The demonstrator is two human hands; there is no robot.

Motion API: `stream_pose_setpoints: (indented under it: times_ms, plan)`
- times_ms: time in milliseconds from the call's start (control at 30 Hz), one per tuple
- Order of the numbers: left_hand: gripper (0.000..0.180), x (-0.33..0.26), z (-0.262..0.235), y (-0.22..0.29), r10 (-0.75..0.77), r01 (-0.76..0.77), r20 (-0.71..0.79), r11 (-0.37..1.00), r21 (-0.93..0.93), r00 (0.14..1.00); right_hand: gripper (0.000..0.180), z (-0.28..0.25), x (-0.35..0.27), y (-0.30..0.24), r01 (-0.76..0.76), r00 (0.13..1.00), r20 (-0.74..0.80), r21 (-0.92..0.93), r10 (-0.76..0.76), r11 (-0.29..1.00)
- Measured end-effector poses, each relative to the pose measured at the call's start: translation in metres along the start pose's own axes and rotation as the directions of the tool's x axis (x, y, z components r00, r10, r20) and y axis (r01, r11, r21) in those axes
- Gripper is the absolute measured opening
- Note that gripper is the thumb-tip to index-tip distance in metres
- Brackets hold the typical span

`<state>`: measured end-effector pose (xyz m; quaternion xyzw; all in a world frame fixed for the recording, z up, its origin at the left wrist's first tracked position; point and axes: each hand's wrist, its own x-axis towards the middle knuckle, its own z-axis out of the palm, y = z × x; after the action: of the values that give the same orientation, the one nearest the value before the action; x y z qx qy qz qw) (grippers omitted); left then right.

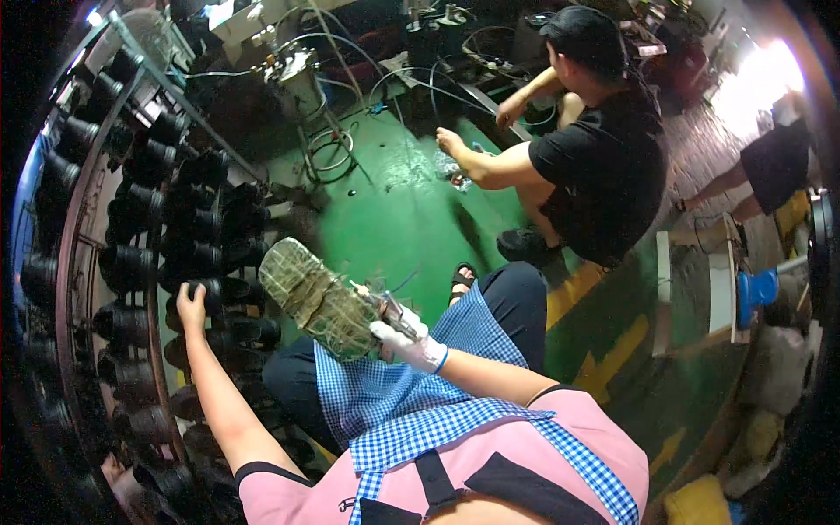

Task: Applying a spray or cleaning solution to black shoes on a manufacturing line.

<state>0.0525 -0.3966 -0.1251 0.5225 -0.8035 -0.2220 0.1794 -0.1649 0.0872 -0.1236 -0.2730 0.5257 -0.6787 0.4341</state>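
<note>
My left hand [192, 306] is bare and reaches into a rack of dark shoes at the left. Its fingers are closed on the end of a black shoe [219, 289], partly hidden among the others. My right hand [418, 346], in a white glove, is wrapped round the metal grip of a spray-gun-like tool [387, 308] in front of my lap. Beside that tool, or fixed to it, is a long rounded see-through panel [302, 284], stained greenish-brown and crossed by a brown band. How the two are joined cannot be made out.
The shoe rack's metal frame [155, 350] runs along my left. Ahead stands a pot on a metal stand [302, 83] with hoses. A person in black [595, 157] crouches ahead to the right on the green floor [394, 210]. A white frame [722, 280] and a yellow sack [700, 503] lie farther right.
</note>
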Motion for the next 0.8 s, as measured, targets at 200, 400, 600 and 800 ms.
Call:
stream_pose_setpoints:
  times_ms: [200, 400, 600, 800]
  plan:
    - [0.070, 0.000, 0.030, 0.012, -0.078, 0.045, 0.077, 0.932, 0.360, 0.994, 0.070, -0.005, -0.002, -0.003, 0.007, 1.000, 0.016, 0.005, -0.007, 1.000]
    - [0.060, 0.020, -0.025, -0.022, -0.086, 0.101, -0.279, 0.994, 0.038, 0.956, 0.080, 0.000, 0.001, -0.009, 0.018, 0.996, 0.081, 0.127, -0.029, 0.992]
    - [0.068, -0.004, -0.046, 0.022, -0.041, 0.054, -0.161, 0.995, 0.081, 0.986, 0.082, -0.010, 0.003, -0.015, -0.112, 0.990, 0.098, 0.127, 0.100, 0.986]
    - [0.073, -0.087, -0.045, 0.079, -0.176, 0.167, -0.095, 0.981, -0.096, 0.980, 0.080, -0.019, 0.008, -0.022, -0.185, 0.972, 0.165, 0.111, 0.165, 0.976]
